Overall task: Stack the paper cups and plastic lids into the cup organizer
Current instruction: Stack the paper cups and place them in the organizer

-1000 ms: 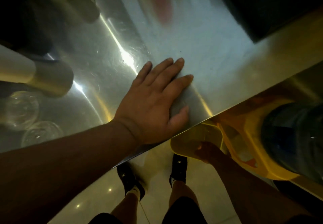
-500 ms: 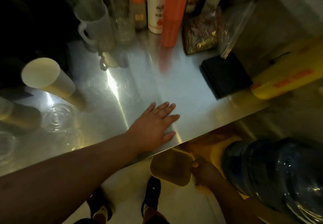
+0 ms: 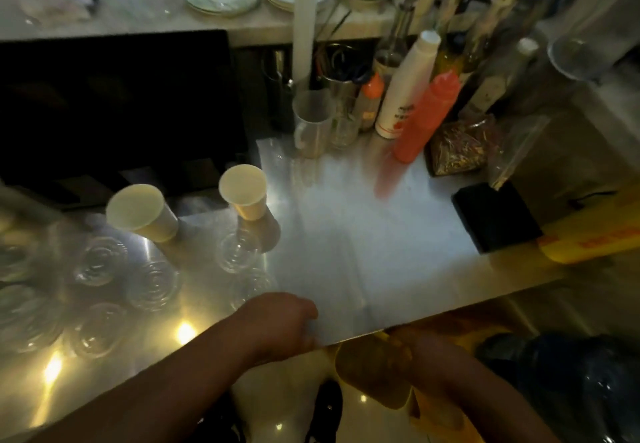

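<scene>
2 paper cups are standing upright on the steel counter [image 3: 363, 235], open mouths up: one cup [image 3: 244, 191] near the middle, the other cup [image 3: 140, 212] to its left, the 2 well apart. Clear plastic lids are lying flat in front of them, spread over the left part of the counter; one lid [image 3: 237, 252] is sitting just in front of the middle cup, another lid [image 3: 154, 283] is lying further left, and more are trailing off toward the left edge in the blur.

The left hand [image 3: 277, 325] is resting on the counter's near edge, just beside the nearest lids, fingers curled downward; it is too blurred to tell whether they are clenched on anything. The right hand [image 3: 412, 349] is reaching below the counter edge and its fingers are closing around a tan, box-like container [image 3: 370, 373]; whether this is the cup organizer cannot be told.

At the back of the counter a clear measuring jug [image 3: 311, 124], an orange squeeze bottle [image 3: 426, 117], a white bottle [image 3: 407, 86] and a bag of dried goods [image 3: 459, 146] are standing close together. A black pad [image 3: 495, 216] is lying at the right, with a yellow object [image 3: 595, 235] just beyond it. A large blue water bottle [image 3: 568, 383] is showing below the counter at the lower right.
</scene>
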Tool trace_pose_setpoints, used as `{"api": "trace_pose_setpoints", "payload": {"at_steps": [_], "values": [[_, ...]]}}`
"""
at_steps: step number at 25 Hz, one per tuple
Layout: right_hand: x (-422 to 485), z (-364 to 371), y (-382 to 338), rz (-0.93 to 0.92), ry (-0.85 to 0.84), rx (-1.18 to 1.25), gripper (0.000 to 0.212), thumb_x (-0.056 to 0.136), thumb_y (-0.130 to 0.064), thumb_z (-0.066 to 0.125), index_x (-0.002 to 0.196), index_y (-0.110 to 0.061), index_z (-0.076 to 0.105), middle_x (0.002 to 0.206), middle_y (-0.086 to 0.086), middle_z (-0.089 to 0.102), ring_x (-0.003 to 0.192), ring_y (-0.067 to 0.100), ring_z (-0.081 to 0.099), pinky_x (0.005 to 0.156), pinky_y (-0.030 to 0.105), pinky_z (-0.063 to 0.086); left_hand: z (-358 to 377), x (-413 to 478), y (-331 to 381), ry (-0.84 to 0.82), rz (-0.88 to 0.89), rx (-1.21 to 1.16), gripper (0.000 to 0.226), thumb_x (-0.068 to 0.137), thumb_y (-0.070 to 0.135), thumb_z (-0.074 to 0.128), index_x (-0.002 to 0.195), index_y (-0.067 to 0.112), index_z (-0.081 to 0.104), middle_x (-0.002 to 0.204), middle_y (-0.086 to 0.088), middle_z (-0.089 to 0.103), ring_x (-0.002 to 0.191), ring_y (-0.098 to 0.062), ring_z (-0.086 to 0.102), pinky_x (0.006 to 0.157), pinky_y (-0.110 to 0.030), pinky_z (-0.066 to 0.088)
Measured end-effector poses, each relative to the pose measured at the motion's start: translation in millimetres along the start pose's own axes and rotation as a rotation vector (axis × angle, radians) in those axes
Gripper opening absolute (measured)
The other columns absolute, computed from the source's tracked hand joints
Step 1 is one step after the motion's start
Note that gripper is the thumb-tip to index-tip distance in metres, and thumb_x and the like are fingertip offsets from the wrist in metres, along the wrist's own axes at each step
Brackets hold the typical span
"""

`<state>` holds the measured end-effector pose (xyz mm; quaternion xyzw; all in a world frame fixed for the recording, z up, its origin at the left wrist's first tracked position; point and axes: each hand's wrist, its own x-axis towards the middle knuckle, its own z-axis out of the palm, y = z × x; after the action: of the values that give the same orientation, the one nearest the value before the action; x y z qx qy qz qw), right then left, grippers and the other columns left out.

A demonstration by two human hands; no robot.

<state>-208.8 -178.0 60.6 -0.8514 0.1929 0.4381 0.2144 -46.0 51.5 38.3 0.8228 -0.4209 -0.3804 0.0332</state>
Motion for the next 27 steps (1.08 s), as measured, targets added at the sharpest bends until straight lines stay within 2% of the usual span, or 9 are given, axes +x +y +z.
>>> {"api": "trace_pose_setpoints", "payload": {"at_steps": [5,7,11,15,18,23,26,27], "values": [[0.4,-29.3,-74.3,-0.084,0.104,-0.038,0.046,0.094,-0.043,0.06,0.139,-0.038,0.049,0.135,-0.008,0.061,0.117,0.013,0.059,0.091,0.025,0.048,-7.7,-45.6,-61.4,0.026,-0.142,-0.033,0.054,0.087,0.061,0.062,0.134,0.036,0.059,0.134,0.004,0.066,0.122,-0.021,0.062,0.084,-0.033,0.044],[4.1,-36.7,-101.6,-0.122,0.125,-0.06,0.046,0.093,-0.043,0.061,0.138,-0.036,0.051,0.132,-0.008,0.062,0.114,0.012,0.06,0.09,0.025,0.049,-10.6,-62.8,-86.6,0.054,-0.2,-0.065,0.053,0.087,0.06,0.063,0.135,0.037,0.058,0.134,0.006,0.066,0.122,-0.019,0.062,0.088,-0.033,0.046],[16.1,-45.0,-151.1,-0.157,0.135,-0.059,0.05,0.091,-0.046,0.061,0.139,-0.037,0.051,0.132,-0.008,0.062,0.11,0.012,0.06,0.091,0.027,0.05,-17.1,-93.8,-136.5,0.098,-0.266,-0.103,0.05,0.09,0.061,0.059,0.133,0.034,0.059,0.134,0.006,0.066,0.12,-0.018,0.061,0.087,-0.033,0.047],[27.4,-44.6,-193.4,-0.184,0.183,-0.073,0.046,0.09,-0.047,0.064,0.134,-0.036,0.054,0.123,-0.008,0.064,0.099,0.009,0.06,0.084,0.024,0.051,-22.6,-122.8,-177.6,0.174,-0.344,-0.148,0.054,0.089,0.062,0.06,0.137,0.037,0.06,0.141,0.007,0.064,0.125,-0.017,0.06,0.1,-0.036,0.05],[34.8,-42.6,-220.9,-0.188,0.284,-0.049,0.036,0.09,-0.043,0.066,0.124,-0.034,0.06,0.114,-0.009,0.065,0.093,0.007,0.059,0.082,0.025,0.053,-26.4,-140.4,-202.5,0.259,-0.406,-0.204,0.053,0.085,0.059,0.06,0.133,0.038,0.063,0.135,0.009,0.068,0.121,-0.017,0.063,0.099,-0.035,0.052],[45.0,-43.5,-256.0,-0.136,0.41,-0.006,0.054,0.087,-0.052,0.068,0.137,-0.038,0.053,0.136,-0.006,0.061,0.113,0.014,0.061,0.089,0.027,0.05,-38.5,-156.5,-239.7,0.359,-0.462,-0.208,0.057,0.085,0.063,0.059,0.137,0.039,0.059,0.131,0.01,0.07,0.117,-0.014,0.066,0.09,-0.033,0.054],[50.5,-52.1,-265.6,-0.134,0.493,0.028,0.059,0.086,-0.051,0.07,0.139,-0.037,0.051,0.139,-0.003,0.059,0.117,0.016,0.06,0.091,0.029,0.049,-46.7,-155.6,-253.7,0.421,-0.474,-0.208,0.065,0.081,0.061,0.065,0.14,0.035,0.054,0.13,0.007,0.071,0.112,-0.016,0.067,0.08,-0.031,0.051],[52.1,-55.3,-267.8,-0.138,0.53,0.045,0.06,0.085,-0.051,0.071,0.14,-0.036,0.05,0.139,-0.003,0.059,0.117,0.016,0.06,0.09,0.029,0.05,-48.6,-154.4,-256.7,0.451,-0.489,-0.221,0.074,0.079,0.061,0.068,0.145,0.033,0.049,0.132,0.004,0.069,0.113,-0.018,0.067,0.081,-0.032,0.053]]}}
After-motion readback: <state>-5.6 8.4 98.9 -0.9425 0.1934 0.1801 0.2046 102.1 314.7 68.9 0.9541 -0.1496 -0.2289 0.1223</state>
